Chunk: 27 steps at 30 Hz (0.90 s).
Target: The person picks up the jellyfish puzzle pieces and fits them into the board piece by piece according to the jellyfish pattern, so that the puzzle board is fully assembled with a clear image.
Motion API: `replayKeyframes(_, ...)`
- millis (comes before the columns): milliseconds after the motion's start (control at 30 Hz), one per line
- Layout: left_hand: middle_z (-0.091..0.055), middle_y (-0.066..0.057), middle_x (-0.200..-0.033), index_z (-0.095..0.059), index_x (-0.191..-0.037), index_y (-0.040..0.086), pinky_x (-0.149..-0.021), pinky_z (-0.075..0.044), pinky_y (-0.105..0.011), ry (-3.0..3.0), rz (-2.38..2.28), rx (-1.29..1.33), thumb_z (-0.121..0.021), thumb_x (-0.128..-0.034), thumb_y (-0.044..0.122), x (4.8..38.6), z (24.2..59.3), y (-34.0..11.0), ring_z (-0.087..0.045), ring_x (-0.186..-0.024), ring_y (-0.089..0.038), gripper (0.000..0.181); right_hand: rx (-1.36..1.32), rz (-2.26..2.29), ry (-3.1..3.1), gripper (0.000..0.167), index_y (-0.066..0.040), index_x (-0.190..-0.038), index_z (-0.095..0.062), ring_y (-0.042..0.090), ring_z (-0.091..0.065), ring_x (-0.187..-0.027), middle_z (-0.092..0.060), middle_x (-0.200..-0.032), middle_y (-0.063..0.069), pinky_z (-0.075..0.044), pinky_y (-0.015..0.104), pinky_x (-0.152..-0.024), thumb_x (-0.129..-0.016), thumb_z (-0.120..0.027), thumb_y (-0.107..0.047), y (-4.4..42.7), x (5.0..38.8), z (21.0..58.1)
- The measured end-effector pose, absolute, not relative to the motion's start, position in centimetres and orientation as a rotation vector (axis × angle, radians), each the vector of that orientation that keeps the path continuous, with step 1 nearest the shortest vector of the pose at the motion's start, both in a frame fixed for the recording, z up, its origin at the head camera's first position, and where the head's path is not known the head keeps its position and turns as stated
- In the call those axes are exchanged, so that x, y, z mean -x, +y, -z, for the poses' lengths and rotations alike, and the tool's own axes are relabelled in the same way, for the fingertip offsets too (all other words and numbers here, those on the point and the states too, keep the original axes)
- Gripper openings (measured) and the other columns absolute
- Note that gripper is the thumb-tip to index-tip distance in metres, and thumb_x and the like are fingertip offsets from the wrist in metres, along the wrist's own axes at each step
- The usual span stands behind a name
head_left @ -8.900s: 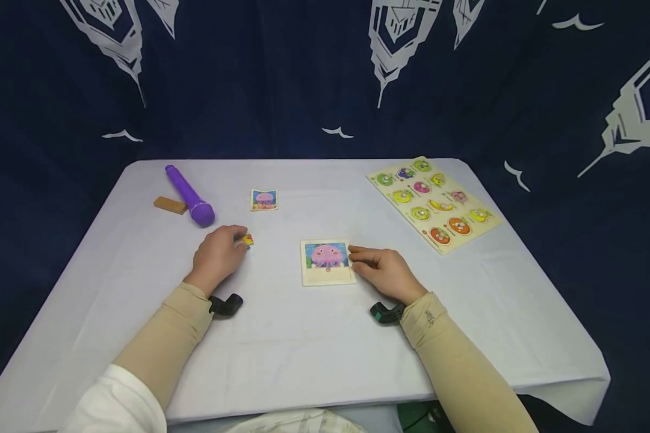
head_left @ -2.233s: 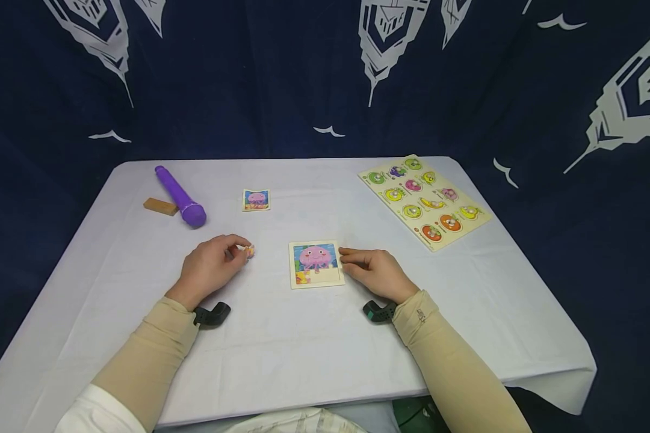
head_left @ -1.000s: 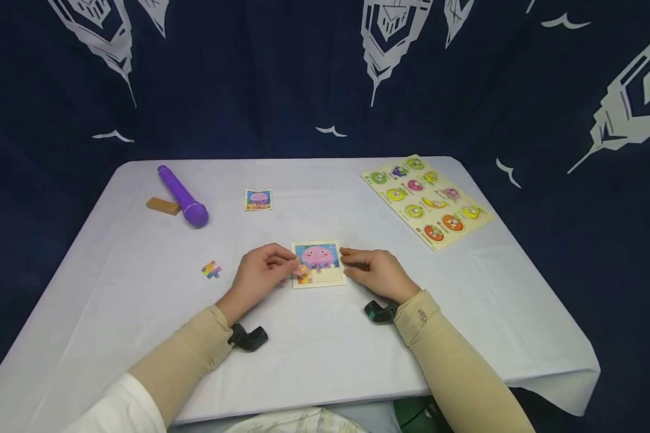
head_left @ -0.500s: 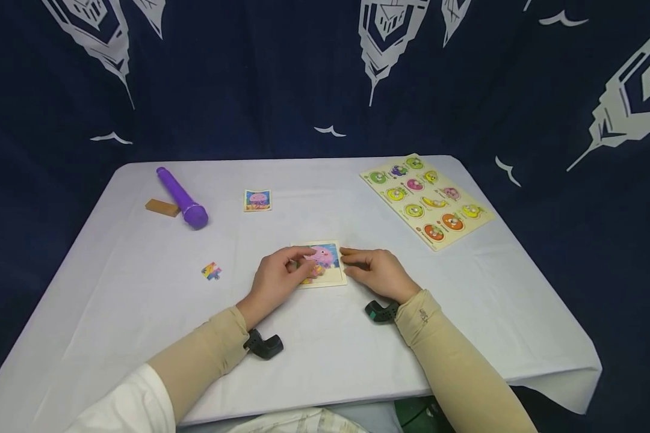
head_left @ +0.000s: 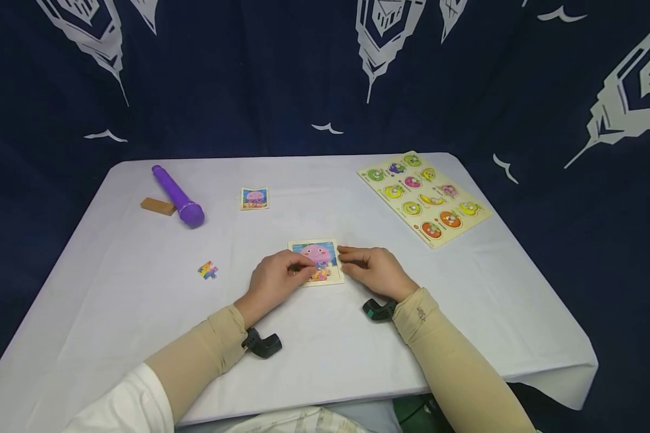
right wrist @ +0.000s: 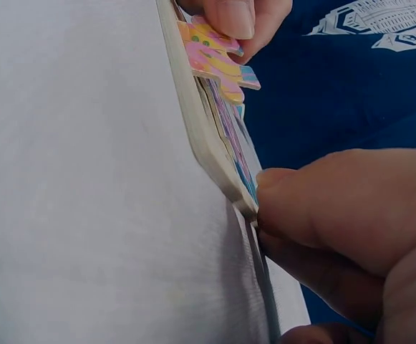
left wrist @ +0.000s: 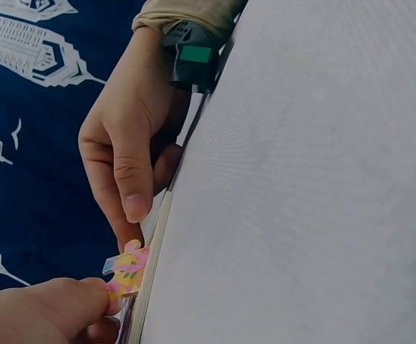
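A small square wooden jigsaw board (head_left: 337, 279) with a pink octopus picture lies at mid-table. My left hand (head_left: 273, 280) pinches a pink and yellow jigsaw piece (left wrist: 127, 271) between thumb and fingers. That piece is tilted over the board's lower part, as both wrist views show. At the board's right edge, my right hand (head_left: 378, 273) rests with extended thumb and fingers touching it. To the left, another jigsaw piece (head_left: 208, 270) lies loose on the cloth. The left hand hides the board's lower left corner.
Farther back lies a small octopus picture card (head_left: 254, 198). A purple toy microphone (head_left: 177, 195) lies at the back left, against a brown block (head_left: 157, 206). At the back right is a fruit peg board (head_left: 424, 198). White cloth covers the table (head_left: 314, 349).
My left hand has picked up one of the pieces at the left and carried it right, over the board. Another piece now shows in the board's lower left. My right hand has stayed at the edge.
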<state>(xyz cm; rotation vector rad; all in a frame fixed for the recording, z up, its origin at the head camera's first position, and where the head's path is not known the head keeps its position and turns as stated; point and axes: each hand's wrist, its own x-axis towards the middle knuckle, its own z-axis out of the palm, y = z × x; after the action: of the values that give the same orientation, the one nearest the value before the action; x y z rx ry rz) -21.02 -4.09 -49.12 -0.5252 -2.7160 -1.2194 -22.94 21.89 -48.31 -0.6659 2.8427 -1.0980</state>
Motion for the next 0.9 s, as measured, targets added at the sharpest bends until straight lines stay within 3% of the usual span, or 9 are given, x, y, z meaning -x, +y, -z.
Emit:
replayKeyframes(367,-0.065,0.010,-0.085,-0.082,-0.105,0.024,-0.059,-0.041,-0.026,-2.782,1.020,0.569,-0.079,-0.0919,0.030,21.34,49.27,-4.06,-0.051,-0.068,-0.006,0.014,0.655,1.099,2.844,0.028,-0.012,-0.123,-0.076,0.020,-0.059,-0.133,-0.067,-0.137,-0.004,-0.047,0.044,-0.109,-0.097,-0.072,-0.023,21.77,23.07,48.40)
replayKeyframes(900,-0.063,0.009,-0.082,-0.078,-0.096,0.022,-0.062,-0.041,-0.028,-2.764,1.134,0.507,-0.082,-0.0895,0.029,21.29,49.04,-4.09,-0.053,-0.070,-0.010,0.011,0.638,1.123,2.821,0.027,-0.012,-0.122,-0.077,0.020,-0.059,-0.133,-0.067,-0.137,-0.003,-0.046,0.043,-0.111,-0.098,-0.071,-0.023,21.71,23.02,48.18)
